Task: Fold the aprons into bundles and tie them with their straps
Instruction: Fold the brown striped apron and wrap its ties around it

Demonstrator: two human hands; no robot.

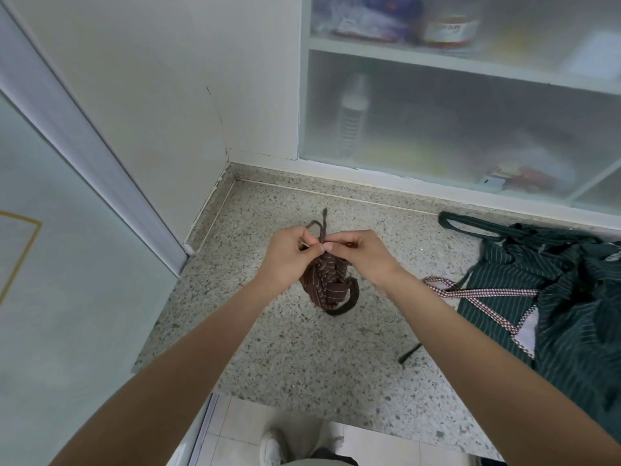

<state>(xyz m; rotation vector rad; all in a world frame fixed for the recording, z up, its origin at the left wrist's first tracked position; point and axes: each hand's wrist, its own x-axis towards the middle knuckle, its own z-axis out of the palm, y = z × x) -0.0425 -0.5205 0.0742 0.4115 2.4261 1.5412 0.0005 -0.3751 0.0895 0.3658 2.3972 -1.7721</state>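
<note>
Clearly both hands, left hand point(285, 255) and right hand point(361, 252), pinch the brown strap point(322, 227) above the bundle point(324, 280); pull its ends evenly outward so the knot seats snugly.

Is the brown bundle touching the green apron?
Apart. The head view shows bare speckled counter between the brown bundle, held in both hands, and the green apron lying to the right.
</note>
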